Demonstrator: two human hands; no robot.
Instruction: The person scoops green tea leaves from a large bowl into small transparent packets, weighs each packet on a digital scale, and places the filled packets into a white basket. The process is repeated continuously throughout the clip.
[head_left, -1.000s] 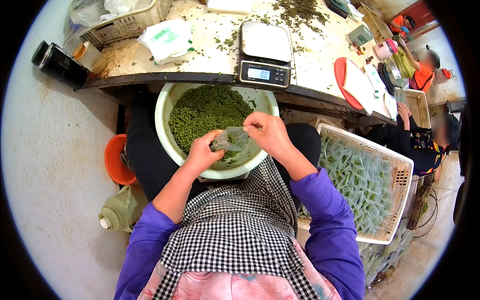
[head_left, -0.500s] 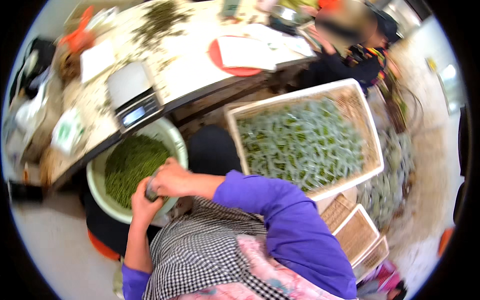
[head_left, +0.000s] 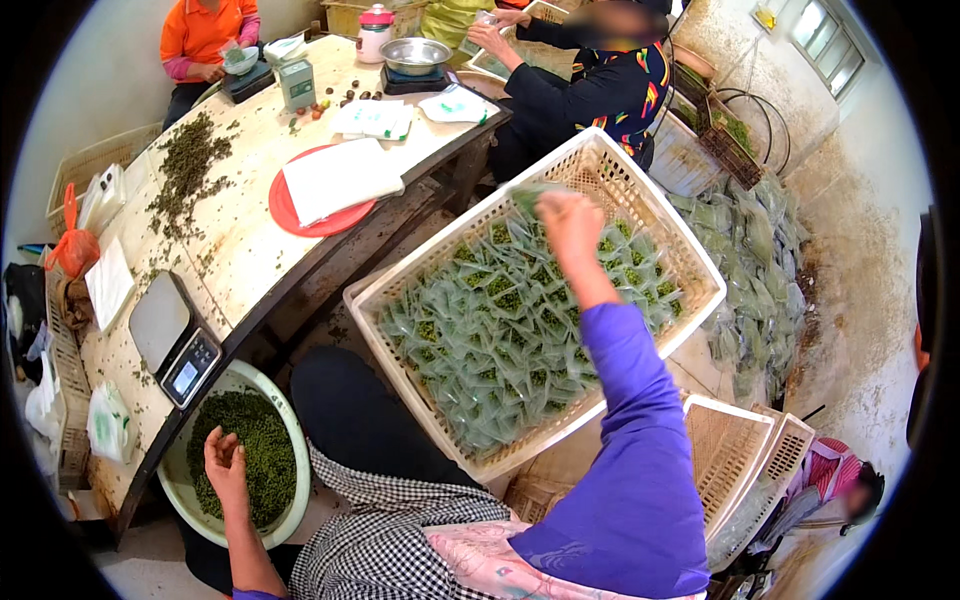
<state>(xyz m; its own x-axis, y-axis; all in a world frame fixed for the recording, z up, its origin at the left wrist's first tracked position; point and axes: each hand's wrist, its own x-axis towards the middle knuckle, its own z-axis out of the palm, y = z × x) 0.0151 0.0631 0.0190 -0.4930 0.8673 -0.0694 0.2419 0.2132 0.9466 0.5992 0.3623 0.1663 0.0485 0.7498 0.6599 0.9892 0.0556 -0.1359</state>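
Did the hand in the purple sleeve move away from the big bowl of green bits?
Yes. The right hand left the bowl and now reaches out over the white basket of small bags.

A: Where does the bowl (head_left: 172,470) sit?

B: Low on the left, under the edge of the surface (head_left: 240,230), with the left hand (head_left: 226,462) resting in it. The scale (head_left: 175,338) stands on the surface just above it.

A: And the crate (head_left: 690,262)?

B: Right of the surface, in front of the person. The right hand (head_left: 570,225) hangs over its far side, and packets (head_left: 500,330) lie inside. Empty crates (head_left: 745,465) are stacked to the crate's lower right. A tray (head_left: 290,215) with a sheet stack (head_left: 340,178) on it sits mid-surface.
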